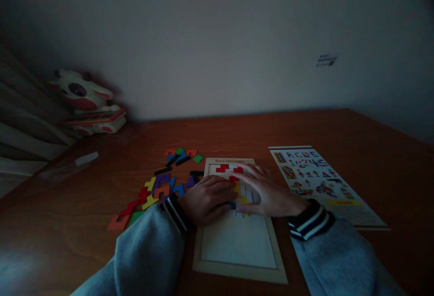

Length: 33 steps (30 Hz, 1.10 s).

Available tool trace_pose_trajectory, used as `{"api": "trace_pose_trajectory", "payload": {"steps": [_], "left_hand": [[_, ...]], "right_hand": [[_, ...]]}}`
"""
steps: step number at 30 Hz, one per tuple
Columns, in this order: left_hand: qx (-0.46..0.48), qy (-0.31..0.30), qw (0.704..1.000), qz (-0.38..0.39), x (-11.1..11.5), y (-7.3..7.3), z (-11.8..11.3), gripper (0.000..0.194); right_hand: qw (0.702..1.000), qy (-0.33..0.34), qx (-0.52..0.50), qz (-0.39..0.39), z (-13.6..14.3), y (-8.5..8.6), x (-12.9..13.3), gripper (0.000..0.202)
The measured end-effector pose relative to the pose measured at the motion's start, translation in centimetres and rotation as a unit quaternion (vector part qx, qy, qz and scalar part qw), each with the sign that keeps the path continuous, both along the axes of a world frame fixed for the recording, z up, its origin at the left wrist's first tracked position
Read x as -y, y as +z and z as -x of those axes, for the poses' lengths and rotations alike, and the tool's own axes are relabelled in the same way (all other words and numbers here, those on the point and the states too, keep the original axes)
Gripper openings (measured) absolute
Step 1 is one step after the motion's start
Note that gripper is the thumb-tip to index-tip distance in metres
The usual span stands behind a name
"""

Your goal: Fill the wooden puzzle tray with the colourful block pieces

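A pale wooden puzzle board [239, 274] lies on the table in front of me, with lettering along its far rim. Red pieces [222, 168], yellow pieces [244, 191], white pieces and a dark blue piece [232, 205] sit in its far half, partly covered by my hands. My left hand [207, 199] rests over the board's left side, fingers stretched out across the pieces. From the right, my right hand [262, 192] reaches over the same pieces with its fingers extended and thumb apart. Neither hand visibly grips a piece. What lies under the fingertips is hidden.
Many loose coloured puzzle pieces [162, 190] lie left of the board. A printed pattern sheet [325, 183] lies on the right. A cow-shaped toy [95, 122] stands at the back left, near a small white object [87, 158] and a curtain. Behind the brown table [244, 135] rises a wall.
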<state>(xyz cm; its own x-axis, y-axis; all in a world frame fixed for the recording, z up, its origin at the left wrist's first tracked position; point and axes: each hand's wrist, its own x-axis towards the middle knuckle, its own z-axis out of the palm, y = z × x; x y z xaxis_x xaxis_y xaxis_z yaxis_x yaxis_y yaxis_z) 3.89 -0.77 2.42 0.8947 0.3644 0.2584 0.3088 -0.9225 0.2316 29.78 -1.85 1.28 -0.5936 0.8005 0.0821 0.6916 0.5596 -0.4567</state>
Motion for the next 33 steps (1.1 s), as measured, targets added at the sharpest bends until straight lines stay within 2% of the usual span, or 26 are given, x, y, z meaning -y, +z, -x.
{"api": "trace_pose_trajectory", "payload": {"steps": [19, 33], "left_hand": [[0.002, 0.01, 1.0, -0.002, 0.12, -0.06, -0.16, 0.035], [0.008, 0.006, 1.0, 0.003, -0.07, -0.56, 0.02, 0.036]], "right_hand": [[1.0, 0.001, -0.016, -0.018, 0.14, -0.14, 0.03, 0.082], [1.0, 0.005, -0.013, -0.013, 0.35, 0.72, 0.06, 0.082]]}}
